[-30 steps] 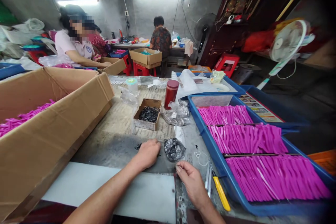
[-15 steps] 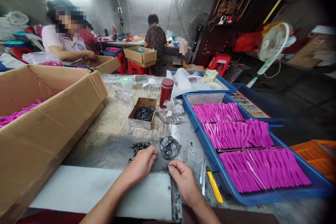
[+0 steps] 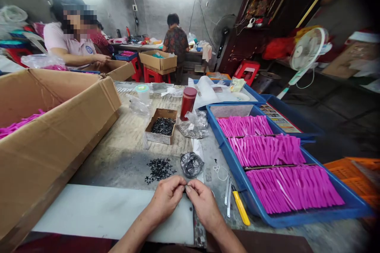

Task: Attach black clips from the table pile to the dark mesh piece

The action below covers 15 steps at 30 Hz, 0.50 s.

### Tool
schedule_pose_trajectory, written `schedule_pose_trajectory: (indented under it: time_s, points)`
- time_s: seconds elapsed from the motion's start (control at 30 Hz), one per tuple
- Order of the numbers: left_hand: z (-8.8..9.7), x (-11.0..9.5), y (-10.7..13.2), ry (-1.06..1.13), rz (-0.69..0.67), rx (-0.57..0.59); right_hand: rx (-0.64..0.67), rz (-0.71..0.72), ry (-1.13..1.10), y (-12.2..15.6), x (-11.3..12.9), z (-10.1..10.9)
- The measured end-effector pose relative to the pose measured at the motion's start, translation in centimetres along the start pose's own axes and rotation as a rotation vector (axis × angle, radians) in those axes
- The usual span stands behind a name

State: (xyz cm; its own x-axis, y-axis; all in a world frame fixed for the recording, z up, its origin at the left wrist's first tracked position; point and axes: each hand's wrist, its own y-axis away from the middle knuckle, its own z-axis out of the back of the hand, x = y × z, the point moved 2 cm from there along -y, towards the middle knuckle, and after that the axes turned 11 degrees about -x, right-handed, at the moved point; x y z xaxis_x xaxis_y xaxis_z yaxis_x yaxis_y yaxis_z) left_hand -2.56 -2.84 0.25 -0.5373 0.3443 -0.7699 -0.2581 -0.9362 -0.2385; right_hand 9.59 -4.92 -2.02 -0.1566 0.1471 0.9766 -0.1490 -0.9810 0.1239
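Near the front edge of the tabletop [image 3: 133,134], above a white sheet [image 3: 97,211], the left hand [image 3: 166,199] and right hand [image 3: 204,204] meet fingertip to fingertip, pinching something too small to make out between them. Just beyond the hands lies a scatter of small black clips [image 3: 158,169], with a crumpled foil bag [image 3: 191,164] beside it. A yellow-handled knife [image 3: 239,205] lies right of the right hand, against the blue tray [image 3: 234,166] of pink strips [image 3: 267,150]. Farther back stands a small box [image 3: 162,126] of dark parts.
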Motion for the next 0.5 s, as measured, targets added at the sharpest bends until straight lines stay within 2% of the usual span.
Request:
schedule_pose_trajectory:
  time_s: [0.33, 0.5]
  points:
    - [0.4, -0.95, 0.62, 0.006, -0.116, 0.062, 0.016, 0.023, 0.007, -0.03, 0.63, 0.15]
    - [0.08, -0.88, 0.61, 0.116, -0.01, -0.005, 0.002, 0.032, 0.004, -0.07, 0.63, 0.17]
